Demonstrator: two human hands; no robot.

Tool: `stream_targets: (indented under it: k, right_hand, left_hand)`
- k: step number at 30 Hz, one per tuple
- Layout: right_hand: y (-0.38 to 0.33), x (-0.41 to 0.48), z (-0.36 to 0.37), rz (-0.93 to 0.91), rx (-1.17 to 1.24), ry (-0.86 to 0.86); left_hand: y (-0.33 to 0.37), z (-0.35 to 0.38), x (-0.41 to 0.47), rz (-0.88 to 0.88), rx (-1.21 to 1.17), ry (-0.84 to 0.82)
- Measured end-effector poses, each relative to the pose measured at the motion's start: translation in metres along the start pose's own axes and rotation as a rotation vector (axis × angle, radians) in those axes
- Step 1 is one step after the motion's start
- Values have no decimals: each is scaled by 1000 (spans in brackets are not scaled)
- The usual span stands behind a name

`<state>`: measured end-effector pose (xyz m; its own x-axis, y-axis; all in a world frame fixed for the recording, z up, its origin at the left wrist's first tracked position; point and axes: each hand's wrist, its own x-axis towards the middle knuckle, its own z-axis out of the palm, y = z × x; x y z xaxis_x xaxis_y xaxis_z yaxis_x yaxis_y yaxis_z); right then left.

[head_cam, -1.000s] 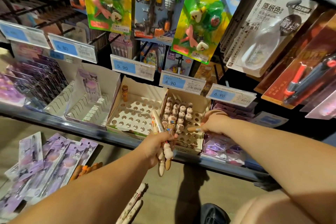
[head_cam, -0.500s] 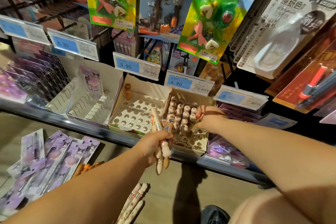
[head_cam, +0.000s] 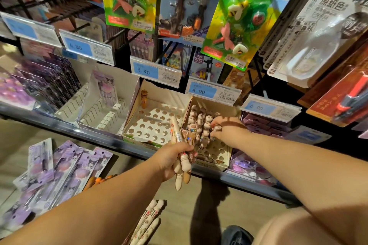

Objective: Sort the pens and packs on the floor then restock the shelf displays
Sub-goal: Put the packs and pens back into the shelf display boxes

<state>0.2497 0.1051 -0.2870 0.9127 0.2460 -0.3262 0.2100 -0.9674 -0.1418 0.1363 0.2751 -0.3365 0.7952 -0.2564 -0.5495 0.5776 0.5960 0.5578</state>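
Well left of the pen box [head_cam: 211, 162] and below its shelf, purple packs [head_cam: 59, 169] lie fanned on the floor, unsorted; just left of the box's front rim the left hand [head_cam: 173, 157] grips a bundle of pens [head_cam: 183, 169] in a fist, their figure ends hanging below it; the bundle looks loose, so one could slip out and drop among the floor pens [head_cam: 149, 223] beneath the box; over the box's right half the right hand [head_cam: 227, 128] reaches in, fingers curled, apparently pinching a single pen [head_cam: 216, 126] beside the standing pens [head_cam: 199, 121]; a crooked push could miss its hole and topple neighbours.
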Motion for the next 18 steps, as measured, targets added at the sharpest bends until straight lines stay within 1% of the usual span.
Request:
stream_targets:
  k: [5,8,11,13,15,16,18]
  right_hand:
    - [-2,-1,0,-37,-20,17]
    - [-2,-2,-2,-17,-78,-29]
    - [1,-4,-1,6,-48,-78]
    - [4,-5,-3,-2,-25,-75]
    - [5,-6,-6,-2,-42,-103]
    - [4,-8,-8,-6,-43,-98]
    - [-2,-11,-12,-17,48,-52]
  left_hand:
    - [0,1,0,3,3,1]
    - [0,0,-1,7,11,10]
    - [-1,1,-1,12,11,15]
    - [-1,1,-1,19,15,28]
    - [-2,2,0,25,18,25]
    - [-3,3,-1,26,23,22]
    - [-4,5,-3,15,39,16]
